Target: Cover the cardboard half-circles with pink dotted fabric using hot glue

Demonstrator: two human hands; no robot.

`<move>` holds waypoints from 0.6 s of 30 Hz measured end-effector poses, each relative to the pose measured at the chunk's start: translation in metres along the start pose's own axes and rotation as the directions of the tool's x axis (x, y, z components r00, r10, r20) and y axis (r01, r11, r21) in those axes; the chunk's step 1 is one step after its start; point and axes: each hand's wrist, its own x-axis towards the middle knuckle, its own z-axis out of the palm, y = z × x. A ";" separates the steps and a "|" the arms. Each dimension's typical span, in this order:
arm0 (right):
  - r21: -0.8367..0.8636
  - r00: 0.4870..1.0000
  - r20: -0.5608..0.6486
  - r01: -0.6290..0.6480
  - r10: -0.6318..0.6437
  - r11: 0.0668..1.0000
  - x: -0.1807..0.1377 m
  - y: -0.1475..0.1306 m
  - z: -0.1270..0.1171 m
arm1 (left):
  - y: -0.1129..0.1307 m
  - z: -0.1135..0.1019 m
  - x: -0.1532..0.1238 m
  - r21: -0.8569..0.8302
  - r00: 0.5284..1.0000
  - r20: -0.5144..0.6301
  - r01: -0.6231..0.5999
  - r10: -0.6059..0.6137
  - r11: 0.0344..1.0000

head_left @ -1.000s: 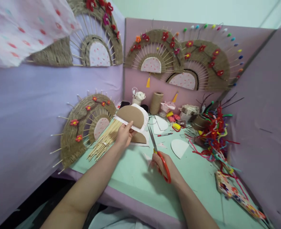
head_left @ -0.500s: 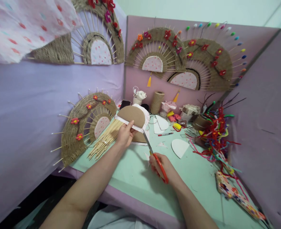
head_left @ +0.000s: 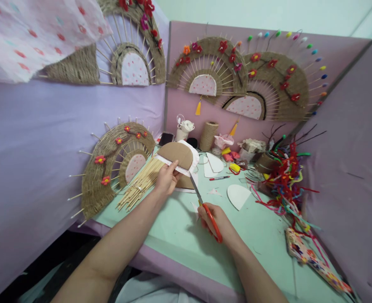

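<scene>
On the table (head_left: pixel 179 229) before me, my left hand (head_left: pixel 167 179) grips a cardboard half-disc (head_left: pixel 176 153) above the far left part. A bundle of sticks (head_left: pixel 140 183) lies just left of that hand. Further left, a woven fan (head_left: pixel 110 164) leans on the left wall. My right hand (head_left: pixel 215 221), nearer and to the right, holds scissors (head_left: pixel 204 206) whose tips reach the half-disc's near right edge. A paper half-round (head_left: pixel 238 195) lies right of the scissors, with a pen (head_left: pixel 219 178) beyond it. A twine spool (head_left: pixel 208 135) stands by the far wall, and a pile of pipe cleaners (head_left: pixel 283 176) sits at the far right.
</scene>
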 end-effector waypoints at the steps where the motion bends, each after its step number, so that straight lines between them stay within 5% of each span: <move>1: 0.000 1.000 -0.003 -0.001 0.001 1.000 0.000 0.000 0.000 | 0.000 0.000 0.000 -0.007 1.000 -0.001 0.001 -0.001 1.000; 18: -0.046 1.000 -0.007 0.007 -0.007 0.999 -0.002 -0.008 -0.001 | -0.002 -0.002 0.001 -0.082 0.999 -0.018 0.040 -0.042 0.996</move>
